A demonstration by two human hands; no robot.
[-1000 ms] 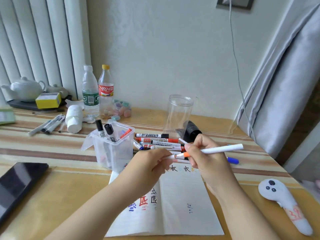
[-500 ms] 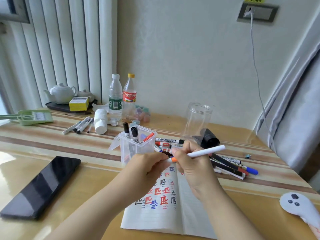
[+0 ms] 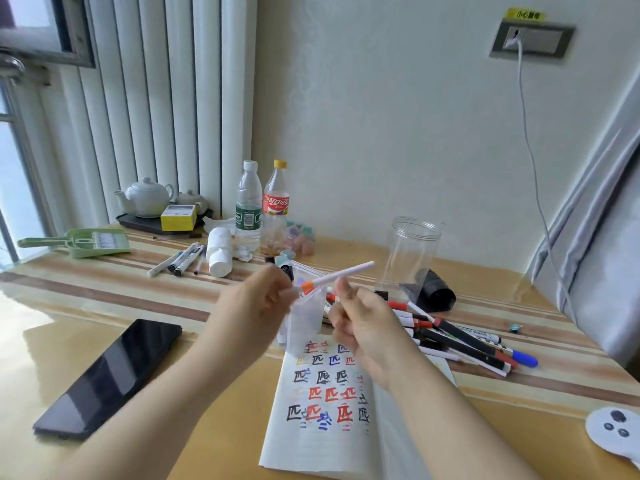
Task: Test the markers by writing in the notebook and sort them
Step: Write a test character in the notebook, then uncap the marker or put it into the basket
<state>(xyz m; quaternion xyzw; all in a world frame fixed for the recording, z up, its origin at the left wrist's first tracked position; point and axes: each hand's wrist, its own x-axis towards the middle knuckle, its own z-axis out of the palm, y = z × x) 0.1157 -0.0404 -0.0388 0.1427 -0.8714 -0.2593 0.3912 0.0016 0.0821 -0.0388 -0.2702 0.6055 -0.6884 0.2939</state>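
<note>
Fingers of the right hand point(image 3: 363, 327) are pinching a white marker point(image 3: 341, 276) by its barrel, holding it up at a slant above the table, while the left hand point(image 3: 258, 303) is closing its fingertips on the orange-banded end point(image 3: 307, 286), seemingly working the cap. Whether the cap is on or coming off, I cannot tell. Just behind the hands a clear plastic bin point(image 3: 304, 317) is standing with sorted markers in it, and the open notebook point(image 3: 329, 403) is lying below, already carrying rows of test characters. To the right, a loose pile of markers point(image 3: 464, 337) is waiting. A cap pulled hard could spring free and roll off among the clutter, or the bare tip could be smearing ink on the fingers.
</note>
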